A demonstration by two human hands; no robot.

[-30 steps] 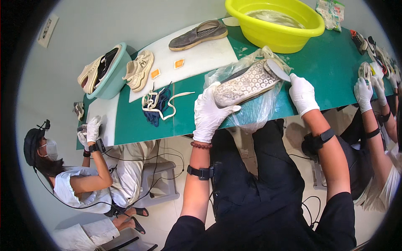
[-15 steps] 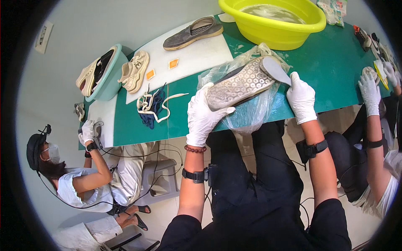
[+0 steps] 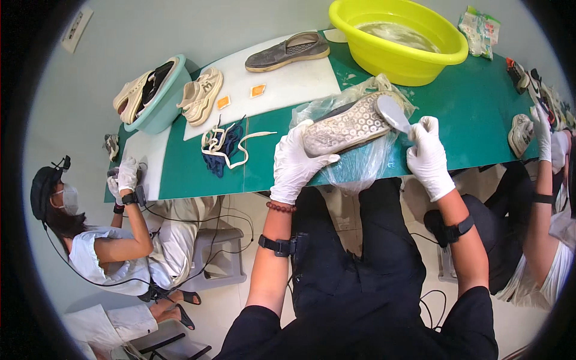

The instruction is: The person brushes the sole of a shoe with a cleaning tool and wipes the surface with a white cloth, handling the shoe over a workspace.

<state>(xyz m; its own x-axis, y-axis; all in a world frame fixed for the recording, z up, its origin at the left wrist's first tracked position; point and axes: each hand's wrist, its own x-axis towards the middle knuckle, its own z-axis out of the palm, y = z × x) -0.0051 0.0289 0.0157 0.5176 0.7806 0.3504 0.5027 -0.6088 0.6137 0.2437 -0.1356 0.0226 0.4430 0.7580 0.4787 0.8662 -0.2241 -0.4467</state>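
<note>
A shoe point(image 3: 348, 126) lies sole up on a crumpled clear plastic bag point(image 3: 360, 165) at the table's front edge. Its pale, dirty sole has a honeycomb pattern. My left hand point(image 3: 300, 161), in a white glove, grips the shoe's left end, thumb along the near side. In my gloved right hand point(image 3: 429, 157) is the narrow end of a grey paddle-shaped tool point(image 3: 393, 113). The tool's rounded head rests over the right end of the sole; its underside is hidden, so I cannot tell whether it has bristles.
Behind stands a yellow-green basin point(image 3: 399, 63) of cloudy water. A grey slip-on point(image 3: 288, 53) and a cream sneaker point(image 3: 201, 96) lie on a white board point(image 3: 306, 81). Laces point(image 3: 225, 144) and a light-blue tub point(image 3: 165, 114) of shoes are leftward. Co-workers sit at both sides.
My view has shifted slightly. My right hand and the grey tool's handle have dropped a little, tilting the tool more steeply. The right co-worker's hand has left a shoe.
</note>
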